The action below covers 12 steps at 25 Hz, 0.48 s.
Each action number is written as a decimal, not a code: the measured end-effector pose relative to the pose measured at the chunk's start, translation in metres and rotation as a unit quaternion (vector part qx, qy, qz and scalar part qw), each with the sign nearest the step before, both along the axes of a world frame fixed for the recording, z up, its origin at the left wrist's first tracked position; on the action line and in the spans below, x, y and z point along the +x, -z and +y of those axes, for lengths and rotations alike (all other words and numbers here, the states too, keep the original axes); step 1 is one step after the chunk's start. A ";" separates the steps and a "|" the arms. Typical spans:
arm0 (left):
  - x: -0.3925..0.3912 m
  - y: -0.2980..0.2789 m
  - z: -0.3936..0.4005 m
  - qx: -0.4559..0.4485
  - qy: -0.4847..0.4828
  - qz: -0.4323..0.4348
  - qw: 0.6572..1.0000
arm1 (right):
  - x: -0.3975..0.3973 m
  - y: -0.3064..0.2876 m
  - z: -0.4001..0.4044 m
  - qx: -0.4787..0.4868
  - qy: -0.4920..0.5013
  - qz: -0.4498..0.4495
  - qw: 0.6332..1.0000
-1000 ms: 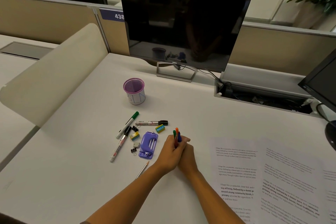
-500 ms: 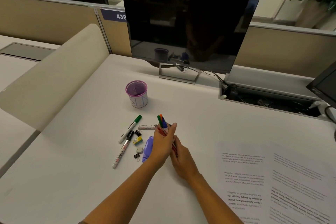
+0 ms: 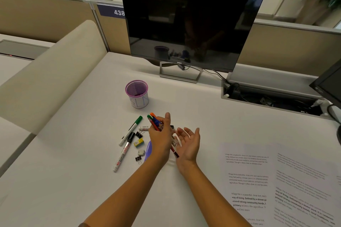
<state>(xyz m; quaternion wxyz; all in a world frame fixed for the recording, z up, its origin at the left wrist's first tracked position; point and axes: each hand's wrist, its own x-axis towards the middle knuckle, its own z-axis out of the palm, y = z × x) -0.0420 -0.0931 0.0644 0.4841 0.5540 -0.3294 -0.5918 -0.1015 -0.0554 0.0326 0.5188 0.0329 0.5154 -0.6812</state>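
Note:
My left hand (image 3: 160, 138) grips a bundle of pens (image 3: 154, 120) with green, orange and blue caps pointing up and away; their red lower ends stick out below the hand. My right hand (image 3: 188, 143) is beside it on the right, palm up, fingers spread and holding nothing. A purple mesh pen cup (image 3: 137, 93) stands upright on the white desk (image 3: 73, 180), a short way beyond and left of the pens.
Left of my hands lie a green-capped marker (image 3: 131, 130), a black-capped marker (image 3: 123, 152), binder clips (image 3: 139, 134), a yellow sharpener (image 3: 138, 142), an eraser (image 3: 141, 152) and a purple stapler (image 3: 148, 150), partly hidden. Printed sheets (image 3: 276, 186) lie at right. A monitor (image 3: 186, 27) stands behind.
My left hand has lifted the pen bundle up and toward the cup. My right hand has let go of the pens and opened, palm up.

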 end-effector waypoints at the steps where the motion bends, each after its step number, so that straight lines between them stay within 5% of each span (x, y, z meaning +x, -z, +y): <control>1: 0.000 -0.003 -0.001 0.004 -0.012 0.014 1.000 | -0.001 0.000 -0.001 0.015 0.002 0.005 1.000; 5: 0.006 -0.013 -0.011 0.019 -0.051 0.082 0.995 | 0.001 0.002 0.006 0.038 -0.035 -0.054 0.997; 12: 0.008 0.001 0.011 0.055 -0.030 0.080 0.995 | 0.018 -0.014 -0.006 -0.019 -0.075 -0.117 0.990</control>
